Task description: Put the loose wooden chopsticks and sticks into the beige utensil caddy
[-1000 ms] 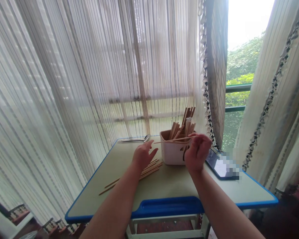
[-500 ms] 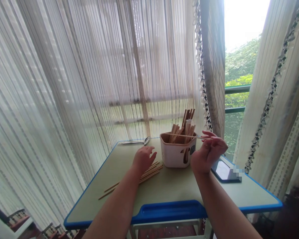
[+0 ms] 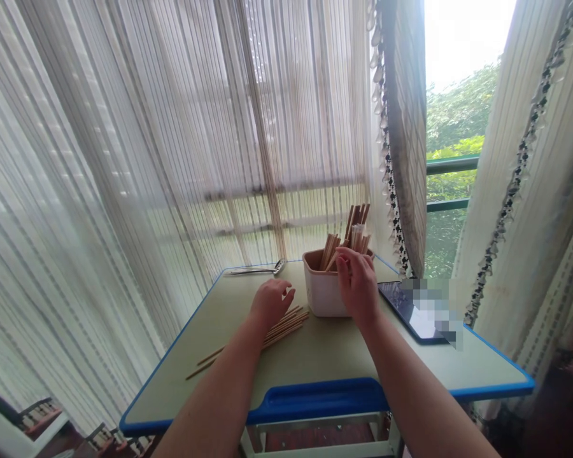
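My right hand (image 3: 357,280) is at the front rim of a white container with a brown inside (image 3: 321,292). Its thumb and index finger come together by a slanted wooden chopstick (image 3: 331,261), which they seem to pinch; the fingers partly cover it. Several more chopsticks (image 3: 358,216) stand upright in the container, some in a clear wrapper. My left hand (image 3: 271,304) hovers over the table with loosely bent fingers and thumb apart, holding nothing. Under it and partly hidden by the forearm, several loose chopsticks (image 3: 286,327) lie on the table.
A metal slotted spoon (image 3: 279,266) lies at the table's back edge. To the right is a dark tablet (image 3: 413,318). The table (image 3: 325,356) has a blue edge and a blue front tray (image 3: 325,393). Curtains (image 3: 172,127) hang close behind.
My right hand has swung left from beside the container to its rim. The chopstick it held level no longer points across. My left hand has drawn slightly lower, its fingers more bent.
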`<state>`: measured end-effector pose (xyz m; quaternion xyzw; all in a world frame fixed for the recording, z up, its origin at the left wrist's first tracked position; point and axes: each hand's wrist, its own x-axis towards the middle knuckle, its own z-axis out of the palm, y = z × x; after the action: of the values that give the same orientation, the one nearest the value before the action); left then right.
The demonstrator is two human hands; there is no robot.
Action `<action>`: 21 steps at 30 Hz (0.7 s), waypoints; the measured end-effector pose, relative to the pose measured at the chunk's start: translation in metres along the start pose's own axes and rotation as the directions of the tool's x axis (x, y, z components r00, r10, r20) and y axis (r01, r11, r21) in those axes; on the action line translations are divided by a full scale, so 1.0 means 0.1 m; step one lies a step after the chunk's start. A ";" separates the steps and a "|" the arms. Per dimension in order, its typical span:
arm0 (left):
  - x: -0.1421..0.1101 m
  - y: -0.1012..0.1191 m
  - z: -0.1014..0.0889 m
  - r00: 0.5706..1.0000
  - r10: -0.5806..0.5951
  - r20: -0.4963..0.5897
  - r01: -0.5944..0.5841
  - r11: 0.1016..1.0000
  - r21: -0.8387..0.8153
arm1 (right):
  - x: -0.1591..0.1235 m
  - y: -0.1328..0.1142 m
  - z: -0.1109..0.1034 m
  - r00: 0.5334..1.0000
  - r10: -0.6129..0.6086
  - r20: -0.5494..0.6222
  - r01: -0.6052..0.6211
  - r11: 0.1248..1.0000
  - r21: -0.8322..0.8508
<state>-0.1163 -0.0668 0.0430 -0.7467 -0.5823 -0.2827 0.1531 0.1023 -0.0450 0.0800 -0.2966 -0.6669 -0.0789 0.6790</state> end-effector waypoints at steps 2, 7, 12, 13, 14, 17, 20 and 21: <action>0.00 -0.01 0.00 1.000 -0.017 0.021 0.017 1.000 0.010 | 0.01 -0.01 0.00 0.999 -0.032 0.021 0.033 0.998 -0.049; -0.02 -0.03 0.02 0.986 -0.087 0.141 0.082 0.996 0.045 | 0.01 -0.04 -0.03 1.000 -0.021 -0.014 0.020 0.997 -0.069; -0.04 -0.06 0.09 0.924 -0.169 0.342 0.142 0.984 0.105 | 0.00 -0.01 -0.01 0.999 0.027 -0.032 -0.029 0.998 -0.062; -0.05 -0.06 0.10 0.916 -0.181 0.358 0.151 0.982 0.110 | -0.01 -0.01 0.00 0.999 0.036 -0.036 -0.038 0.998 -0.058; -0.05 -0.07 0.11 0.912 -0.189 0.365 0.159 0.981 0.111 | -0.01 -0.01 0.00 0.998 0.041 -0.041 -0.043 0.998 -0.054; -0.05 -0.07 0.11 0.906 -0.194 0.377 0.167 0.981 0.103 | -0.03 -0.01 0.01 0.996 0.044 -0.083 -0.046 0.998 -0.031; -0.05 -0.07 0.09 0.895 -0.208 0.395 0.180 0.978 0.107 | -0.05 -0.01 0.01 0.983 0.063 -0.174 -0.061 0.998 0.020; -0.04 -0.07 0.10 0.889 -0.215 0.405 0.186 0.976 0.110 | -0.06 -0.01 0.01 0.974 0.073 -0.213 -0.065 0.997 0.042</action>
<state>-0.1214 -0.0630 0.0319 -0.7198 -0.6848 -0.1123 0.0215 0.1000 -0.0471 0.0750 -0.2974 -0.5805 -0.0749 0.7543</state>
